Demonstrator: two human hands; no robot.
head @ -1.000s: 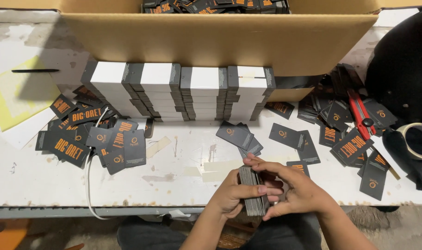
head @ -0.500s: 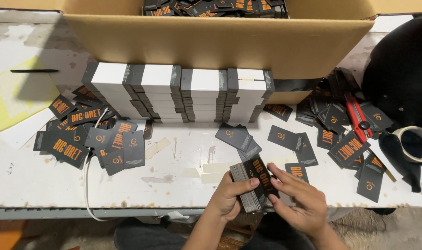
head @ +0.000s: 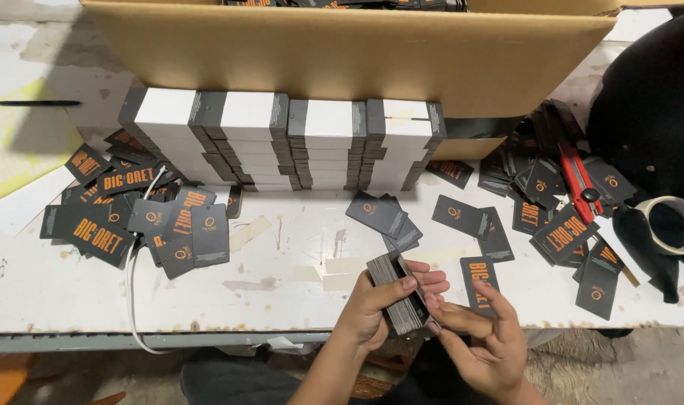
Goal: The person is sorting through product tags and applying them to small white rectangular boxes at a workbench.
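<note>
I am gripping a thick stack of dark cards [head: 399,294] in my left hand [head: 378,304], thumb lying across its top, just over the table's near edge [head: 207,327]. My right hand [head: 483,341] is touching the stack's lower end, fingers half curled. Bare white tabletop is lying ahead; loose dark tags [head: 136,217] are spreading left, banded white bundles [head: 282,139] and a cardboard box [head: 342,52] are standing beyond.

From my feed the light is even and fairly bright, falling from above onto the white table [head: 282,277], with soft shadows under the cardboard box [head: 342,60] and beside the white stacks [head: 282,142]. I see no harsh glare, and the centre is sharp. The wide lens bows the table edge, and my hands [head: 432,315] look slightly soft.
</note>
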